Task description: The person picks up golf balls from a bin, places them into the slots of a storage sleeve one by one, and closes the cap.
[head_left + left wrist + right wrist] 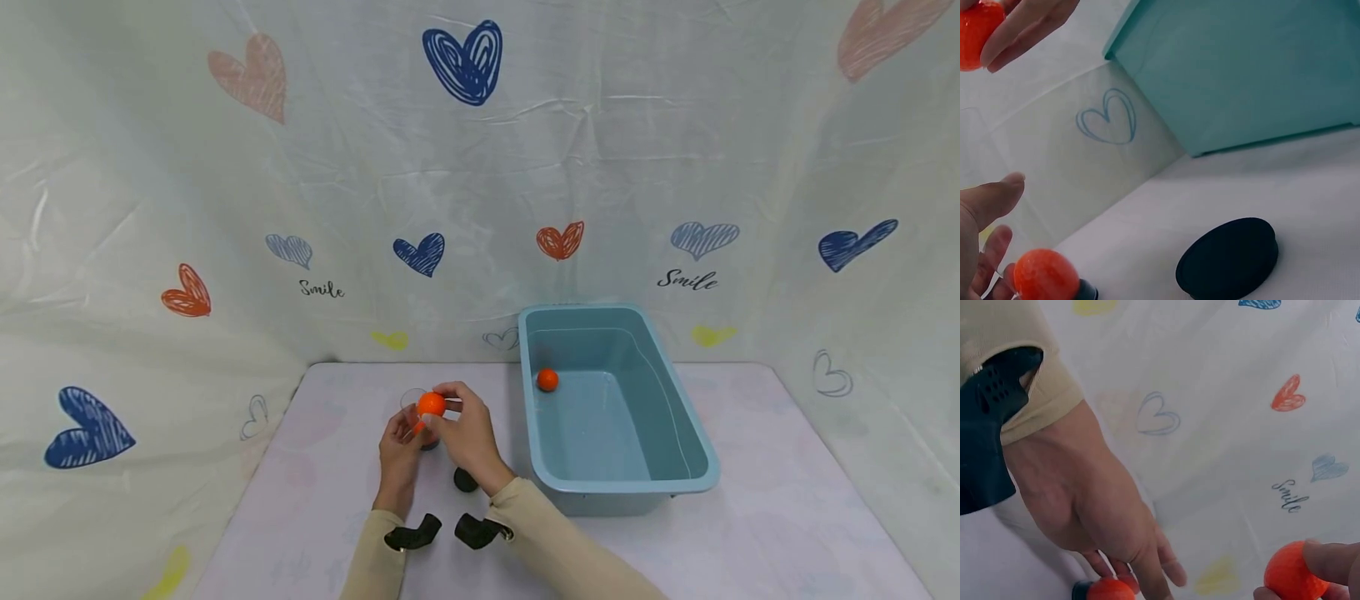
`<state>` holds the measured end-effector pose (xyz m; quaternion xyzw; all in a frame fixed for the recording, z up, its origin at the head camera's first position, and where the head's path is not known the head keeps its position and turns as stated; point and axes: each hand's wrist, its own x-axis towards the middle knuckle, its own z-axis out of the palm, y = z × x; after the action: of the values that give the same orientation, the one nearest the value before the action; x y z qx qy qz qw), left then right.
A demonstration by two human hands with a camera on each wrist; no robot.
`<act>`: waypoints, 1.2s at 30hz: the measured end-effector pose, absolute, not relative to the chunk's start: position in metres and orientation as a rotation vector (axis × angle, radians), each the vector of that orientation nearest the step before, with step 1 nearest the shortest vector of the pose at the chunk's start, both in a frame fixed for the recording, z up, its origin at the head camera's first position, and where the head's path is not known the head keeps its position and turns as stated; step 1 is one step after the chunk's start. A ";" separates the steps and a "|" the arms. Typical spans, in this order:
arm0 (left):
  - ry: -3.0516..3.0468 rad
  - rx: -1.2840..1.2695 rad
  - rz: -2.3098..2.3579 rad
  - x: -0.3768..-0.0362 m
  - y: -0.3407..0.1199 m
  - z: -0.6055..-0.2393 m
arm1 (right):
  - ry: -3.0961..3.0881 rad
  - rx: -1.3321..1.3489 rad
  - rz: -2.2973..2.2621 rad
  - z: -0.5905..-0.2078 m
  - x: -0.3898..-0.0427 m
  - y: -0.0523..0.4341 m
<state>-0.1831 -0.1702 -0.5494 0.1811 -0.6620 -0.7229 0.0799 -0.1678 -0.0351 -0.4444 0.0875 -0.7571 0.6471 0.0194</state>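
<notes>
Right hand: pinches an orange ball between thumb and fingertips, just above the rim of a clear cup. The right wrist view shows the fingertips curled onto the ball's upper side.

Left hand: wraps around the clear cup from the near side, fingers curled on its wall. The left wrist view shows the thumb standing clear of a second orange ball that sits low beside the fingers, by the cup's dark base. Whether that ball lies inside the cup cannot be told.

Held ball: looks small, light and smooth, likely hollow plastic. It should slip easily, so a pinch across its widest part seems the safest hold; the present grip sits nearer the top.

Cup: thin and transparent, probably light and easy to tip. A hold low on the wall looks steadiest.

Beyond the fingers: a blue tub stands to the right of the right hand, apart from it, with a third orange ball in its far left corner.

Behind the wrists: a black cap lies on the table.
</notes>
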 end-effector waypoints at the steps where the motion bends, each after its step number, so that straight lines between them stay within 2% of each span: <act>1: -1.966 0.531 -2.176 -0.183 -0.170 -0.550 | -2.340 0.277 2.010 -0.445 -0.170 -0.036; 11: -2.005 0.537 -2.151 -0.185 -0.171 -0.552 | -2.313 0.331 1.987 -0.455 -0.186 -0.047; 36: -2.066 0.544 -2.112 -0.183 -0.173 -0.551 | -2.380 0.515 1.782 -0.464 -0.196 -0.060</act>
<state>-0.1834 -0.1730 -0.5509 0.1806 -0.6861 -0.7013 0.0689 -0.1956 -0.0604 -0.4644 0.1703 -0.7871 0.5896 0.0621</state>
